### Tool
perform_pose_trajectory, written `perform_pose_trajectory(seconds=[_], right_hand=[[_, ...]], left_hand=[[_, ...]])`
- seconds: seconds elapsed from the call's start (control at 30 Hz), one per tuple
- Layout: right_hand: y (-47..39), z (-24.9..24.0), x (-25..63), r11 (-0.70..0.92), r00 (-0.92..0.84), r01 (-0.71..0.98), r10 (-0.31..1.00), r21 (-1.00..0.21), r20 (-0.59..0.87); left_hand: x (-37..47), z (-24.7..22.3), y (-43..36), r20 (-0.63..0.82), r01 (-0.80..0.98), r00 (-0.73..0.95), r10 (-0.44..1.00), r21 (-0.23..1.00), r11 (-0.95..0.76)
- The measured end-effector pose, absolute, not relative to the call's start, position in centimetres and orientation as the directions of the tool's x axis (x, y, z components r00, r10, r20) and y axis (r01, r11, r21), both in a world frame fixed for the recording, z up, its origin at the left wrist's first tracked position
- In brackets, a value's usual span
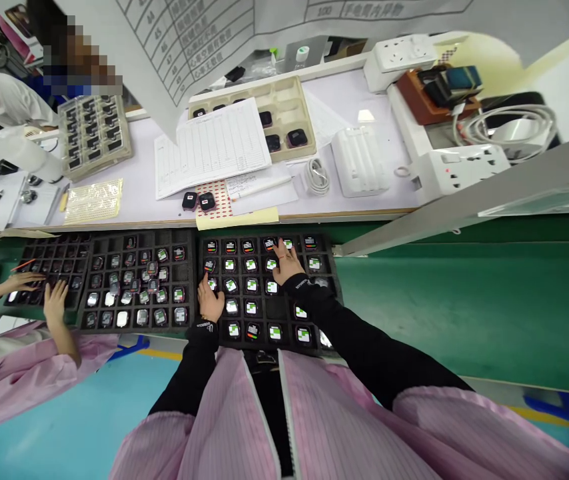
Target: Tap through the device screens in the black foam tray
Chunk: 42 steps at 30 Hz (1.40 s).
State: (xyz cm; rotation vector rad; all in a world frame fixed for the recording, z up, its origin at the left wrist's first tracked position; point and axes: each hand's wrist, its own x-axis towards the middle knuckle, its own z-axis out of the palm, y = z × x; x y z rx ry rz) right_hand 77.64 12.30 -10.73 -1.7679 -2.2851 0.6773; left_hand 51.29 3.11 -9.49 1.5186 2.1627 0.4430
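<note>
A black foam tray (276, 308) lies in front of me, its compartments holding several square smartwatches with lit screens, many showing white and green blocks. My left hand (210, 301) rests over the tray's left column, index finger and thumb apart, at a lit watch (212, 285) that it partly covers. Just beyond the fingertips sits another watch (209, 265). My right hand (287, 264) reaches over the far rows with fingers stretched out, the fingertips at a watch (270, 245) in the back row. Neither hand has lifted a watch.
More watch trays (184, 267) stand to the left, where a co-worker's hands (54, 303) work. On the shelf are paper sheets (214, 147), two dark watches (207, 201), a beige tray (307, 113), a coiled cable (317, 177) and power strips (464, 170). A grey post (394, 230) slants at right.
</note>
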Motion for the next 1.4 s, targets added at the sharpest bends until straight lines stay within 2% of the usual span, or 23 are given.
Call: perform_pose_trajectory(seconds=[0.23, 0.37, 0.57, 0.73, 0.93, 1.17, 1.3, 1.4], right_hand=[[12.5, -11.4, 76.4, 0.121, -0.22, 0.917, 0.949, -0.381, -0.228], [12.1, -11.3, 75.7, 0.208, -0.311, 0.874, 0.933, -0.44, -0.178], [12.3, -11.2, 73.7, 0.307, -0.445, 0.813, 0.876, -0.495, -0.187], [13.0, -11.3, 71.9, 0.335, -0.482, 0.791, 0.857, -0.513, -0.184], [13.2, -11.3, 69.5, 0.367, -0.523, 0.759, 0.836, -0.537, -0.168], [13.5, -10.8, 67.4, 0.405, -0.532, 0.78, 0.83, -0.477, -0.165], [13.6, -10.6, 66.6, 0.404, -0.524, 0.815, 0.82, -0.416, -0.23], [13.6, -10.1, 66.2, 0.41, -0.525, 0.816, 0.82, -0.408, -0.227]], left_hand=[[51.2, -9.4, 2.8, -0.18, 0.78, -0.266, 0.947, 0.537, 0.321], [51.2, -9.5, 2.7, -0.173, 0.776, -0.259, 0.95, 0.548, 0.311], [51.1, -9.9, 2.5, -0.147, 0.786, -0.259, 0.955, 0.543, 0.297], [51.2, -9.8, 2.6, -0.147, 0.775, -0.261, 0.954, 0.558, 0.297], [51.9, -9.4, 3.6, -0.146, 0.663, -0.407, 0.902, 0.632, 0.402], [52.9, -8.5, 4.3, -0.152, 0.728, -0.43, 0.89, 0.525, 0.441], [53.1, -8.5, 4.3, -0.149, 0.758, -0.427, 0.892, 0.479, 0.443], [53.0, -8.6, 4.2, -0.148, 0.773, -0.418, 0.896, 0.459, 0.437]])
